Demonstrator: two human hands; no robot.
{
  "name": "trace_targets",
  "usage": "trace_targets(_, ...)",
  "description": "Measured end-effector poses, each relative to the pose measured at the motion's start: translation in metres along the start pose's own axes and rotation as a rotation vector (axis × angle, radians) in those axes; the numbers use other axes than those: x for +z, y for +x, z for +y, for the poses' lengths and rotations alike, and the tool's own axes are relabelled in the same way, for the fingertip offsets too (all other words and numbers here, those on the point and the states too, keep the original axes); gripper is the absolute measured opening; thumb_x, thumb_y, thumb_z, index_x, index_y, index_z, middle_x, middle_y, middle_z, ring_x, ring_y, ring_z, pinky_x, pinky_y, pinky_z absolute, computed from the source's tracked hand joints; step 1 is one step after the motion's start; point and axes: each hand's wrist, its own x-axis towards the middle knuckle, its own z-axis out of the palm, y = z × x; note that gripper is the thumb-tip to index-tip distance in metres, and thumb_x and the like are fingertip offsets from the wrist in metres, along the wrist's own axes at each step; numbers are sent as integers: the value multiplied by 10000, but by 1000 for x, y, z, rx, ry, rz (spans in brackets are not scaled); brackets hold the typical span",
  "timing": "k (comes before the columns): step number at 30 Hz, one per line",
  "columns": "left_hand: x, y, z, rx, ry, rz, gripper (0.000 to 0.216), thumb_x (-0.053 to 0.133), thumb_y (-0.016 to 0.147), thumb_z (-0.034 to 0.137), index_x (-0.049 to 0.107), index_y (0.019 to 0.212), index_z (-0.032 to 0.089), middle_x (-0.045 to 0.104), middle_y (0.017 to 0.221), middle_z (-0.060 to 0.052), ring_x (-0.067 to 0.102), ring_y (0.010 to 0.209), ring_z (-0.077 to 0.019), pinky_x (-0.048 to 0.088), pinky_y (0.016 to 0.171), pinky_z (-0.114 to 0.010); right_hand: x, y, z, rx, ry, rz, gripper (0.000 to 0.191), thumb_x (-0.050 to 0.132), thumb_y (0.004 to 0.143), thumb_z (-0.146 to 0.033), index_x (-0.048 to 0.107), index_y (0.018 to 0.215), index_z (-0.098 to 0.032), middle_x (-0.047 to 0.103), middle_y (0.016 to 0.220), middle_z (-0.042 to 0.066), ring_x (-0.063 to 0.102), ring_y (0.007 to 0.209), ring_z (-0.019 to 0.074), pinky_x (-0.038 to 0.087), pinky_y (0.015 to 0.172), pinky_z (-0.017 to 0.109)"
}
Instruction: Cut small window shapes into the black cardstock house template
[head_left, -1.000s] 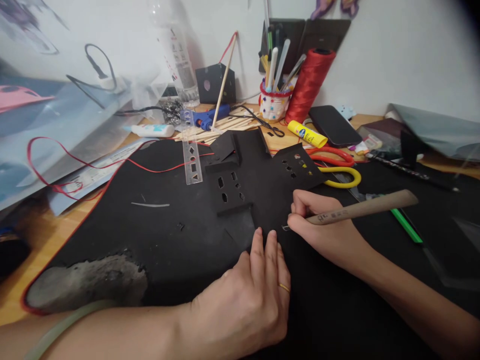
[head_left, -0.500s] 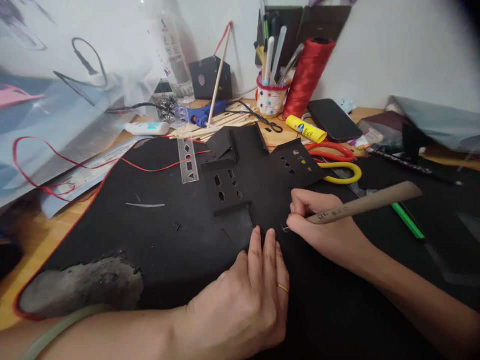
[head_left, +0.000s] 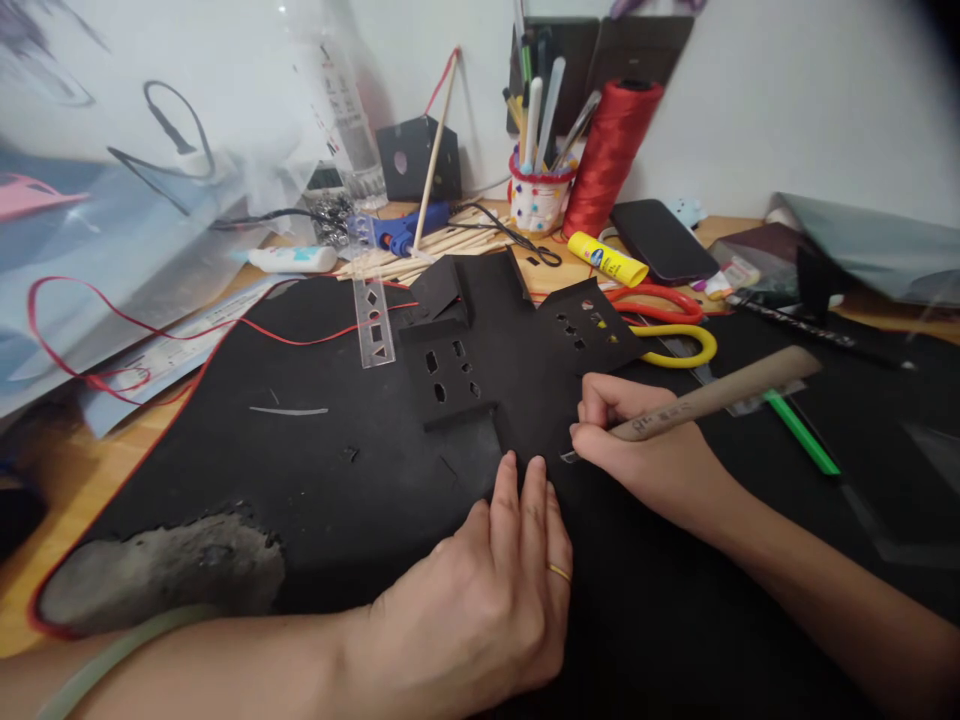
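A black card cut-out [head_left: 499,330] with folded flaps lies in the middle, small shaped holes pierced through two of its side flaps. My left hand [head_left: 499,580] rests flat on the card's near part, fingers stretched out and pressing down. Just to the right, my right hand [head_left: 637,440] is closed in a pen-like grip around a wooden-handled tool [head_left: 720,395] with faint writing on it. The tool's tip is hidden behind the fingers. Beside those fingers a small pale outline [head_left: 568,457] shows on the black surface.
A clear stencil ruler [head_left: 373,325] lies left of the card on a worn black mat [head_left: 225,450]. Scissors with red and yellow handles [head_left: 682,345] sit partly under the right flap. Behind are a glue stick [head_left: 607,260], phone [head_left: 664,240], red ribbon spool [head_left: 613,160], pen cup [head_left: 541,195] and blue glue gun [head_left: 405,230].
My right hand and the tool have shifted very slightly, with the handle tilting a little. The pale outline shows more clearly. The left hand keeps its place on the card.
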Motion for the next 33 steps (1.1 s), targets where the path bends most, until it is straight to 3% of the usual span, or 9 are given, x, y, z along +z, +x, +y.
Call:
trace_targets(5, 4, 0, -7, 3, -16, 63, 331, 352, 818, 107, 557, 1039, -32, 563, 1062, -257, 572, 952, -342, 543, 618, -317, -12, 6, 0, 60, 199, 56, 273, 510, 725, -200, 307, 543, -197, 299, 479, -60, 287, 450, 71, 237, 444, 236)
trace_targets(9, 3, -9, -21, 115, -63, 71, 290, 377, 850, 121, 566, 1041, 11, 572, 1088, -207, 569, 986, -296, 536, 714, -324, -17, 2, -19, 27, 133, 26, 223, 536, 700, -183, 359, 566, -200, 327, 480, -59, 273, 434, 66, 194, 406, 227)
trace_targets(13, 2, -23, -31, 159, -148, 21, 300, 358, 882, 130, 538, 1101, 34, 545, 1156, -159, 523, 1064, -260, 530, 745, -288, -6, -8, -33, -20, 49, -101, 216, 528, 643, -124, 347, 548, -194, 331, 477, -68, 278, 440, 63, 195, 401, 217)
trace_targets(19, 11, -30, -33, 95, -282, 64, 311, 303, 911, 136, 559, 1069, 57, 552, 1163, -116, 498, 1102, -217, 500, 821, -288, 11, -14, -20, -40, 12, -106, 219, 477, 665, -116, 303, 556, -192, 319, 517, -64, 303, 497, 78, 242, 455, 223)
trace_targets(33, 11, -32, -30, 79, -282, 79, 289, 345, 903, 137, 537, 1104, 55, 531, 1189, -121, 470, 1133, -216, 483, 850, -303, 7, -15, -8, -118, -12, -155, 234, 473, 727, -169, 301, 571, -194, 318, 523, -58, 280, 496, 77, 240, 459, 222)
